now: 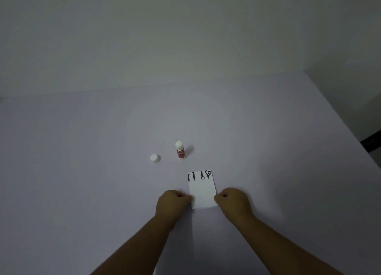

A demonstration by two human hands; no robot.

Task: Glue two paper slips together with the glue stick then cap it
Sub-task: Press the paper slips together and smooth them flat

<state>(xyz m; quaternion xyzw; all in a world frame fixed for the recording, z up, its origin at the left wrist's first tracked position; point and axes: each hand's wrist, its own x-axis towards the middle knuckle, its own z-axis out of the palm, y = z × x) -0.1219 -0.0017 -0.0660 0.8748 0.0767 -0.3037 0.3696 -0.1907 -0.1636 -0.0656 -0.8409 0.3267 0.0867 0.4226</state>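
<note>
While both hands [174, 202] [233, 200] pinch its sides | paper slip [202, 189] between them

The left hand [172, 204] and the right hand [233, 202] were bare. Behind each hand the wrist and forearm were bare too, right to the edge of view.

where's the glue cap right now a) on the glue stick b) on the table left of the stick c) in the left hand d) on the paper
b: the white cap sits on the table left of the upright glue stick, apart from it, while the left hand and right hand hold the paper slip.
</note>
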